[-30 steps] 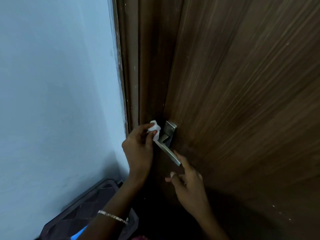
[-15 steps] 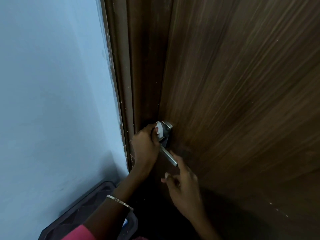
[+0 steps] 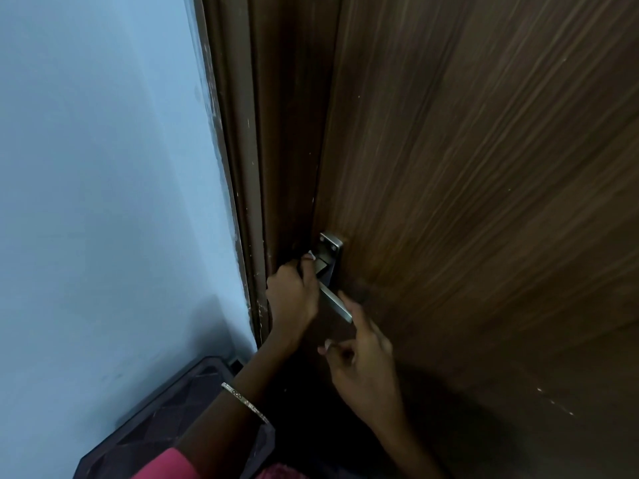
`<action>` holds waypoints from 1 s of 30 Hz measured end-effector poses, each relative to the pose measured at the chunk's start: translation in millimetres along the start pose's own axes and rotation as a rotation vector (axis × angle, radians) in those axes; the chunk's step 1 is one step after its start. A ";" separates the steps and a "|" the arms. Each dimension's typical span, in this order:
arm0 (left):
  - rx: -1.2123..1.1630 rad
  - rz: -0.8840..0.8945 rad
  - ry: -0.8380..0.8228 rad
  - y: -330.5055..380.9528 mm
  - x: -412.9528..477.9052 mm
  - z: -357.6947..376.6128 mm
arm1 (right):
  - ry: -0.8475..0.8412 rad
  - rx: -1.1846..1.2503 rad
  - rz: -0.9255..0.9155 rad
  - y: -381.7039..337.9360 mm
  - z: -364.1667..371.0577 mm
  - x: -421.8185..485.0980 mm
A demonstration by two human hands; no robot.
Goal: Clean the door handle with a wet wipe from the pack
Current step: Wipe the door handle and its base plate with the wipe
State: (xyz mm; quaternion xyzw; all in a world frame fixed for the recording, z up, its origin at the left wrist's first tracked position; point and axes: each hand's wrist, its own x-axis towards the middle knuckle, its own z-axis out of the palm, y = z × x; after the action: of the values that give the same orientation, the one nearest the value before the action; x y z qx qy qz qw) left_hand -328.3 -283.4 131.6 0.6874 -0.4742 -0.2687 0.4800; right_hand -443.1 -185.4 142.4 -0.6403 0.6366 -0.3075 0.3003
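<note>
The left hand pinches the wet wipe at the top of the door handle — bunched small, it could drop. The right hand touches the handle's end, one finger straight.

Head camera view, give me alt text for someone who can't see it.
A person's left hand presses a white wipe against a metal door handle on a brown wooden door. The right hand touches the handle's far end with one finger. Pale blue wall at left.

Left hand, farther, curls round the wet wipe; right hand, nearer, extends its forefinger, others loosely bent.
</note>
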 end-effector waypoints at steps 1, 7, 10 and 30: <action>-0.072 -0.093 -0.025 -3.4 -0.5 0.9 | -0.001 0.005 0.003 0.0 0.2 0.2; -0.772 -0.619 -0.202 -22.2 -10.6 0.0 | 0.003 0.059 0.003 -0.6 1.9 -1.1; -0.943 -0.750 -0.258 -22.7 -16.2 -3.1 | -0.016 0.090 0.004 -0.8 1.2 -0.3; -0.886 -0.564 -0.904 -33.0 -36.6 -23.7 | 0.250 -0.151 -0.195 -17.1 -19.1 7.4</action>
State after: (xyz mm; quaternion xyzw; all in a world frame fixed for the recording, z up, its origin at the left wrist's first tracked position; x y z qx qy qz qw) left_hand -310.6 -237.6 107.6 0.3441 -0.2767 -0.8115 0.3826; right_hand -447.1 -192.5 167.7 -0.6765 0.6253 -0.3635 0.1387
